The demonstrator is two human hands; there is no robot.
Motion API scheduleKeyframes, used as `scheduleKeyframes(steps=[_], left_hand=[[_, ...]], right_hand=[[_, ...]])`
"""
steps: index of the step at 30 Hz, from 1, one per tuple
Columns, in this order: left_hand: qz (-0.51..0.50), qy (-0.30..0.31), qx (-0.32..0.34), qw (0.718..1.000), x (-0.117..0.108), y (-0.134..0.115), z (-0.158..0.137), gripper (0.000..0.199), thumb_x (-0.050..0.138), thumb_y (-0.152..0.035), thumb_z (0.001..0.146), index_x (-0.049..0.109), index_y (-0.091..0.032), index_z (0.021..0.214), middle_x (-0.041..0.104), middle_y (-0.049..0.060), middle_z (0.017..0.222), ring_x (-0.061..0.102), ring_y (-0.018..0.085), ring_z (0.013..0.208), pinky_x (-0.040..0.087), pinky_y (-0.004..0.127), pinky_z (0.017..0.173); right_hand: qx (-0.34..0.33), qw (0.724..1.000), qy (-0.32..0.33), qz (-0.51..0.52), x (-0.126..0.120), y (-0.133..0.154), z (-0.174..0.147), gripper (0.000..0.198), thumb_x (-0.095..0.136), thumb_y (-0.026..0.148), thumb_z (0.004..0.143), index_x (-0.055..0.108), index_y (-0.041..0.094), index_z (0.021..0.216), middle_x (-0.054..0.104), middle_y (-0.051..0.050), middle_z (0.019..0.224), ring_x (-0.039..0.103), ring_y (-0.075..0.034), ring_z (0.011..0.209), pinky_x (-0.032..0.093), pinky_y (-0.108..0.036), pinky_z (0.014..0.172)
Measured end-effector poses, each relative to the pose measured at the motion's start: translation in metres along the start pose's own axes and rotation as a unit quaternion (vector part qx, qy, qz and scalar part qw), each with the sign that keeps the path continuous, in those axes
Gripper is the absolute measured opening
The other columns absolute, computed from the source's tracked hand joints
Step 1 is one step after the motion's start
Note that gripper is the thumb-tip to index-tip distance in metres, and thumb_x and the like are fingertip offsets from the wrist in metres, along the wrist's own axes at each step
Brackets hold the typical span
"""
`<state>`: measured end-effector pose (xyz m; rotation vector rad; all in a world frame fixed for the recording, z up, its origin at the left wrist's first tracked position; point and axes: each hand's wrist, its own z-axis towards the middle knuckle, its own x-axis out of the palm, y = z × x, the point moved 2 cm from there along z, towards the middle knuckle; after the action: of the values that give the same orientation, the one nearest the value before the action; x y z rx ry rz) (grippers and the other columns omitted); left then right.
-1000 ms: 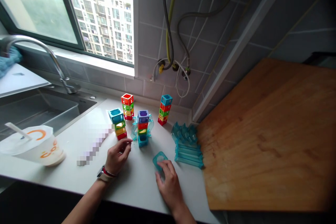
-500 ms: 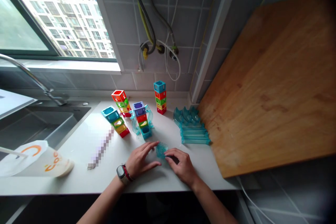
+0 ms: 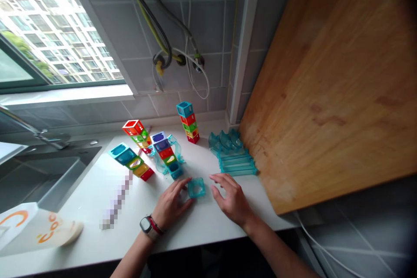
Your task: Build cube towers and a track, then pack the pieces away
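A clear teal square block [image 3: 196,187] with a round opening lies on the white counter between my hands. My left hand [image 3: 170,202], wearing a watch, holds its left side, fingertips at the upper left corner and thumb near the lower left. To the right, my right hand [image 3: 230,195] is apart from the block, with fingers and thumb spread and nothing between them. Just beyond my left hand stands a stack of coloured cubes [image 3: 167,153], purple on top, with clear teal curved pieces [image 3: 176,147] around it.
More cube stacks stand behind: a teal-topped one [image 3: 130,160], a red-topped one [image 3: 138,134] and a tall one [image 3: 188,122]. Teal curved and straight track pieces [image 3: 237,163] lie by a wooden board [image 3: 325,95]. A drink cup [image 3: 42,230] and sink [image 3: 48,173] are left.
My right hand has let go of the teal block and moved right, its fingers opening. The block now lies with its square face showing, at my left fingertips. The view has shifted.
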<state>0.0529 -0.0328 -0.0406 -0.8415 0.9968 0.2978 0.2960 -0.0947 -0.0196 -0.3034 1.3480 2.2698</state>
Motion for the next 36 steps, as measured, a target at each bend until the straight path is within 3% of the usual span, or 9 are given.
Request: scheduleKeyframes(steps=[2,6,9,14,19,26,30,36], left_hand=[[0.004,0.001,0.001,1.000,0.001,0.002,0.001,0.062,0.071,-0.039,0.093,0.045,-0.025,0.147,0.068,0.014,0.122,0.071,0.025,0.096,0.063,0.038,0.078],[-0.001,0.016,0.002,1.000,0.001,0.005,0.001,0.072,0.076,-0.048,0.089,0.043,-0.027,0.149,0.064,0.016,0.130,0.072,0.026,0.096,0.063,0.040,0.077],[-0.015,0.021,-0.006,1.000,-0.001,0.004,0.001,0.074,0.077,-0.050,0.088,0.042,-0.027,0.149,0.065,0.016,0.130,0.071,0.027,0.098,0.063,0.040,0.077],[-0.037,0.025,-0.028,0.999,-0.004,-0.001,0.001,0.075,0.080,-0.052,0.085,0.046,-0.026,0.147,0.065,0.016,0.131,0.071,0.027,0.098,0.062,0.040,0.078],[-0.044,0.018,-0.047,0.998,-0.004,-0.004,0.003,0.073,0.080,-0.056,0.083,0.051,-0.024,0.142,0.066,0.016,0.128,0.071,0.026,0.094,0.062,0.039,0.076],[-0.063,0.006,-0.050,0.997,-0.005,-0.004,0.003,0.068,0.079,-0.054,0.085,0.053,-0.025,0.140,0.066,0.015,0.127,0.071,0.025,0.094,0.062,0.038,0.076],[-0.091,-0.008,-0.041,0.995,-0.008,-0.007,0.003,0.051,0.071,-0.048,0.094,0.057,-0.025,0.137,0.065,0.014,0.127,0.070,0.023,0.093,0.061,0.036,0.075],[-0.105,-0.103,-0.041,0.988,-0.015,-0.010,0.000,0.030,0.058,-0.037,0.102,0.066,-0.022,0.127,0.070,0.013,0.117,0.069,0.023,0.093,0.059,0.036,0.073]], right_hand=[[-0.012,0.997,0.007,-0.082,-0.015,-0.006,0.016,0.036,0.060,0.018,0.097,0.068,0.025,0.131,0.073,-0.009,0.118,0.065,-0.027,0.113,0.055,-0.047,0.101],[0.034,0.973,0.025,-0.227,-0.035,-0.031,0.033,0.038,0.064,0.018,0.094,0.068,0.024,0.132,0.070,-0.013,0.130,0.058,-0.033,0.124,0.050,-0.052,0.104],[0.050,0.963,0.032,-0.264,-0.039,-0.050,0.033,0.038,0.057,0.015,0.097,0.068,0.024,0.133,0.071,-0.012,0.131,0.058,-0.032,0.125,0.050,-0.048,0.102],[0.064,0.953,0.038,-0.295,-0.044,-0.072,0.040,0.034,0.057,0.012,0.097,0.074,0.023,0.124,0.075,-0.012,0.118,0.063,-0.030,0.109,0.053,-0.041,0.089],[0.055,0.954,0.062,-0.288,-0.044,-0.078,0.051,0.028,0.060,0.010,0.095,0.079,0.023,0.111,0.076,-0.011,0.106,0.064,-0.029,0.099,0.053,-0.040,0.087],[0.015,0.968,0.056,-0.243,-0.039,-0.074,0.044,0.029,0.062,0.010,0.096,0.078,0.026,0.114,0.074,-0.008,0.103,0.063,-0.027,0.100,0.052,-0.039,0.089],[0.006,0.975,0.050,-0.215,-0.038,-0.073,0.042,0.029,0.062,0.012,0.097,0.078,0.027,0.115,0.074,-0.007,0.104,0.063,-0.027,0.101,0.053,-0.041,0.092],[-0.014,0.991,0.022,-0.128,-0.035,-0.066,0.045,0.026,0.062,0.018,0.098,0.079,0.027,0.115,0.074,-0.008,0.101,0.063,-0.027,0.100,0.054,-0.043,0.092]])
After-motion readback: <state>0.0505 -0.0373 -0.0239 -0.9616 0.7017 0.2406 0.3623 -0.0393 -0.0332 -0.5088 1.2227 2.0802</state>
